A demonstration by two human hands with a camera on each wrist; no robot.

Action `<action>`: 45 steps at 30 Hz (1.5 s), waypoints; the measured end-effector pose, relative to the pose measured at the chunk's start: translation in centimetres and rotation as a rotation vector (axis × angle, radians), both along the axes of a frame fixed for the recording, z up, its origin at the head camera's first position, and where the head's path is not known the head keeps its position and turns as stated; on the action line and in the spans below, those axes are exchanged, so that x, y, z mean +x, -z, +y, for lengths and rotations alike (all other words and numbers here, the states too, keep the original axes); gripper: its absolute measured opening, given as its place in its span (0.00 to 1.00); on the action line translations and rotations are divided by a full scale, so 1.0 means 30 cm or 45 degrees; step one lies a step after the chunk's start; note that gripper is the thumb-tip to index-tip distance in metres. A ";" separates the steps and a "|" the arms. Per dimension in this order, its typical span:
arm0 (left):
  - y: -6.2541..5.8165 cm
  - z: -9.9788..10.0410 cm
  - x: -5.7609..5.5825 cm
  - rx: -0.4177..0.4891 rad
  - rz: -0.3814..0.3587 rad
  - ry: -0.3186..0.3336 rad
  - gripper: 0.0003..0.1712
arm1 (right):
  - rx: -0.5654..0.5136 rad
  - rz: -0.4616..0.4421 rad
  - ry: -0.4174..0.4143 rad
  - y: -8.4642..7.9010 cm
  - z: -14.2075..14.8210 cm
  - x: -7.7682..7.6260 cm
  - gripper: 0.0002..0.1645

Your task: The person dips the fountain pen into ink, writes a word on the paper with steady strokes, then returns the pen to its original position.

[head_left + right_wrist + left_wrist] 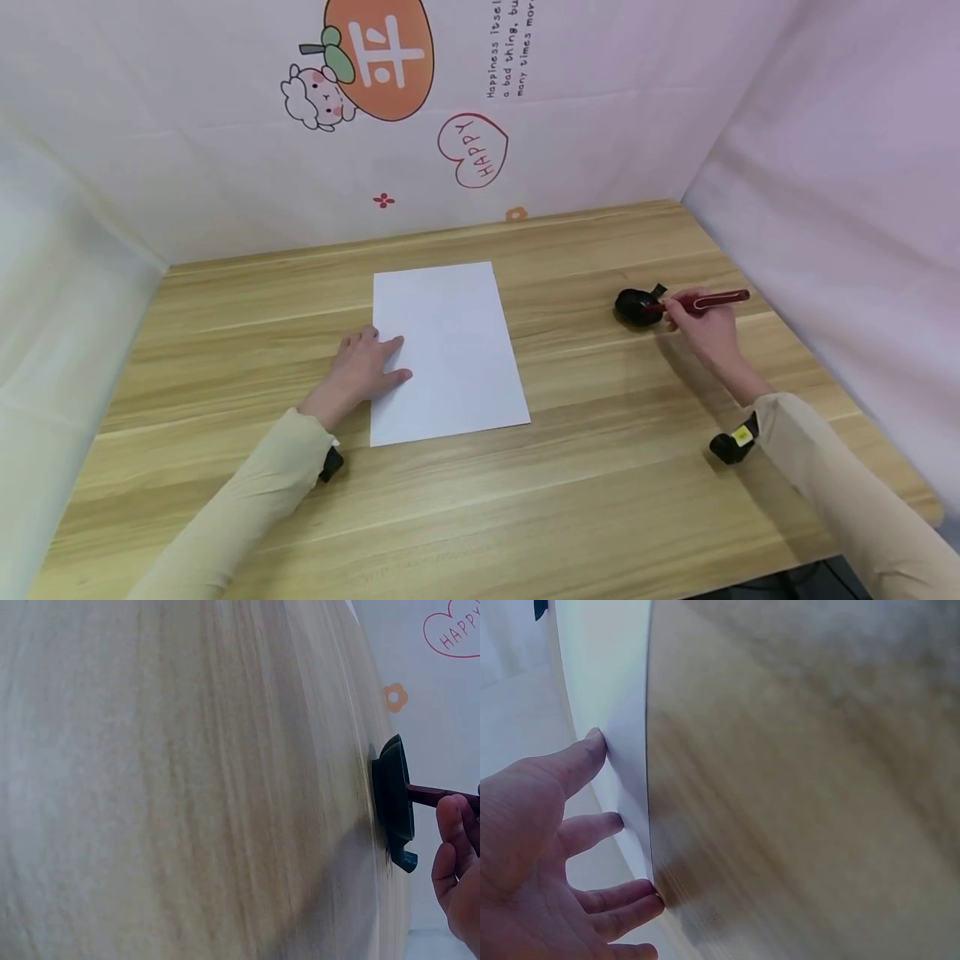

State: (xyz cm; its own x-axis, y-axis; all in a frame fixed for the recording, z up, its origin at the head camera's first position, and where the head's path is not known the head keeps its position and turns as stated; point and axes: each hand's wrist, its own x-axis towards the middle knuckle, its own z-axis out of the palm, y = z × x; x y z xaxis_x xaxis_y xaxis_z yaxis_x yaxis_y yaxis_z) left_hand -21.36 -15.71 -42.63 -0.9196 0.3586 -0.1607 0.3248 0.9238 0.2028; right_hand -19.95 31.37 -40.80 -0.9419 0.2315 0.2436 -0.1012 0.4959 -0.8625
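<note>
one white sheet (pixel 457 358) lies on one wooden surface (pixel 585 492). the left grip (pixel 362 367) holds nothing, its spread fingers resting over the sheet's 9 o'clock edge; the right grip (pixel 705 327) pinches one dark red stick (pixel 723 299), its tip reaching into one black dish (pixel 633 307) at the sheet's 3 o'clock.

hands (pixel 358 367) (pixel 711 332): 2 | white sheet (pixel 450 350): 1 | dark-red tool (pixel 726 298): 1 | black dish (pixel 632 308): 1 | wrist cameras (pixel 330 465) (pixel 729 448): 2 | table (pixel 585 483): 1
</note>
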 end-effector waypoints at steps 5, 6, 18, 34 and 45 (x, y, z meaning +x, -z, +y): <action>0.004 -0.034 -0.008 0.022 -0.028 -0.027 0.45 | -0.013 -0.013 0.006 0.002 -0.028 -0.021 0.15; 0.005 -0.043 -0.012 0.028 -0.041 -0.030 0.47 | -0.022 -0.014 0.007 0.004 -0.031 -0.029 0.16; 0.014 -0.078 -0.076 0.016 -0.204 0.087 0.54 | -0.085 -0.045 -0.083 -0.030 -0.231 -0.167 0.16; 0.028 -0.002 -0.081 -0.030 -0.223 -0.001 0.58 | -0.080 -0.171 -0.361 -0.020 -0.809 -0.320 0.15; 0.033 -0.017 -0.088 -0.042 -0.221 -0.049 0.59 | 0.013 -0.176 -0.403 0.012 -0.953 -0.362 0.12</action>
